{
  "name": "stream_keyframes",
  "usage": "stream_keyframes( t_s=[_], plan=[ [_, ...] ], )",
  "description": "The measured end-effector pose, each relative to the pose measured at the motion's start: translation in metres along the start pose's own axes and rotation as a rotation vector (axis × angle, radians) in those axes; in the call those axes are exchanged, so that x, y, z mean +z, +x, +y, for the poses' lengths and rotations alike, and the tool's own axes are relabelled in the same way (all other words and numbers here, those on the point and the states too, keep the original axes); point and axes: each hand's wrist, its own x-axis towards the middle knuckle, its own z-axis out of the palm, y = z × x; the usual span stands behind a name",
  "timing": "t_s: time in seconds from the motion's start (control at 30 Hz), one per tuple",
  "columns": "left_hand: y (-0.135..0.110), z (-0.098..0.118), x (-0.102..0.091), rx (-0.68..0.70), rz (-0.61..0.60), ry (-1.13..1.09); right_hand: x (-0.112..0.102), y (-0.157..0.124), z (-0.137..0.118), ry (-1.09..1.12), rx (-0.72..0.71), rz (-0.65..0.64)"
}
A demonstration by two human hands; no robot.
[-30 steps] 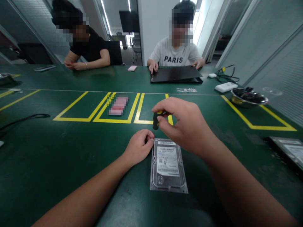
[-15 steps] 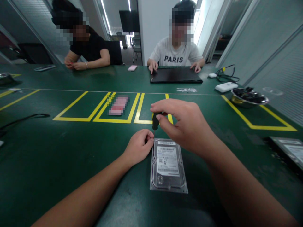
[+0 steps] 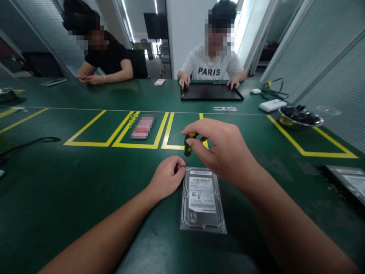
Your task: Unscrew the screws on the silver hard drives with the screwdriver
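While the drive (image 3: pixel 202 199) lay flat and label-up on the green tabletop (image 3: pixel 85 182), straight in front of the person, both hands met at its far left corner. The right hand (image 3: pixel 225 154) hung above that corner, its fingers (image 3: pixel 196 146) clamped on the black-and-yellow handle of a screwdriver (image 3: pixel 187 146): the forefinger curled over the top and the thumb pressed on the side. The screwdriver stood nearly upright, its thin shaft running down to the corner of the drive. The left hand (image 3: pixel 167 179) rested on the tabletop just left of the drive, with thumb and forefinger pinched together right at the shaft's lower end and touching the drive's edge; whether they held anything small could not be told. The rest of the drive stretched toward the person, uncovered, between the two forearms. Yellow lines (image 3: pixel 168 131) marked boxes on the tabletop beyond the hands. Farther off, a co-worker's hands sat on a dark laptop (image 3: pixel 211 92). A metal bowl (image 3: pixel 300 118) stood well apart to the right, and a second drive (image 3: pixel 346 182) lay at the right edge.
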Motion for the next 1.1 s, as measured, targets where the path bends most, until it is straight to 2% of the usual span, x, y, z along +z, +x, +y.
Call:
stream_keyframes(
  t_s=[0.27, 0.8, 1.1],
  plan=[
    [0.0004, -0.0003, -0.0006, 0.027, 0.011, 0.008, -0.0013, -0.0004, -0.0022, 0.019, -0.035, 0.008],
    [-0.0003, 0.0003, 0.0000, 0.027, 0.008, 0.006, -0.0005, 0.0002, -0.0020, -0.018, 0.000, -0.008],
    [0.0008, -0.0004, -0.0003, 0.022, 0.007, 0.000, -0.0019, 0.0001, -0.0014, 0.016, -0.042, -0.002]
  ],
)
